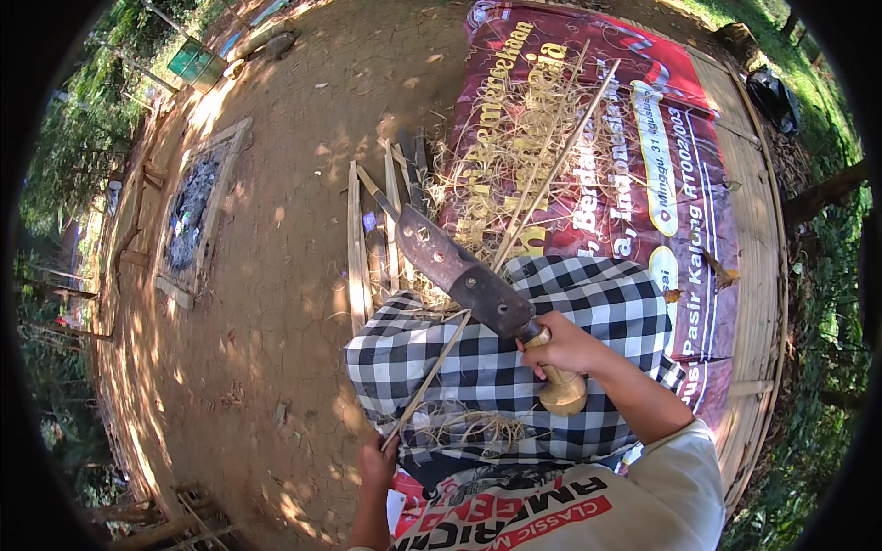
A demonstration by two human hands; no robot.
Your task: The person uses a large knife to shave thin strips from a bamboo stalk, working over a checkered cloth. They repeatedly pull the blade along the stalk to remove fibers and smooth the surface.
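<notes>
My right hand (562, 345) is closed round the pale wooden handle of a machete (446, 266). Its broad, dark, worn blade points up and to the left, across my lap. Low on the left, my left hand (377, 462) grips the near end of a long thin bamboo strip (424, 382). The strip runs up under the blade and appears to continue to the far right over the banner; the blade hides part of it. Whether the edge touches the strip, I cannot tell. A black-and-white checked cloth (597, 289) covers my legs, with curled shavings (478, 430) on it.
A dark red printed banner (698, 174) lies on a bamboo platform (749, 202), heaped with thin shavings (514, 138). Split bamboo pieces (356, 248) lie left of the blade. Farther left, a framed ash pit (195, 204) sits in the dirt ground; a green drum (195, 64) stands beyond.
</notes>
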